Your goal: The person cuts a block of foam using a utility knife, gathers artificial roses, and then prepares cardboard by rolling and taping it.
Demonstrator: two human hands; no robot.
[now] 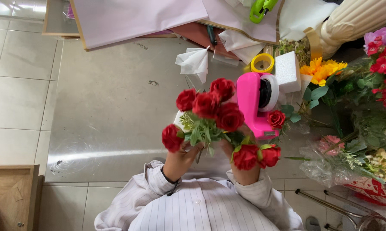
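A bunch of red artificial roses (210,107) with green leaves is held upright over the grey table (107,111). My left hand (181,157) grips the stems from below, on the left side of the bunch. My right hand (245,174) is closed on the right side, mostly hidden behind two lower roses (255,156). Both arms wear white striped sleeves. A single red rose (276,119) lies just right of the bunch, beside a pink tape dispenser (248,102).
A yellow tape roll (262,63), a white foam block (287,72) and folded white tissue (195,62) lie behind the dispenser. Orange flowers (322,69), mixed flowers and greenery (372,128) crowd the right. Pale paper sheets (137,17) and a green tool (261,8) lie far.
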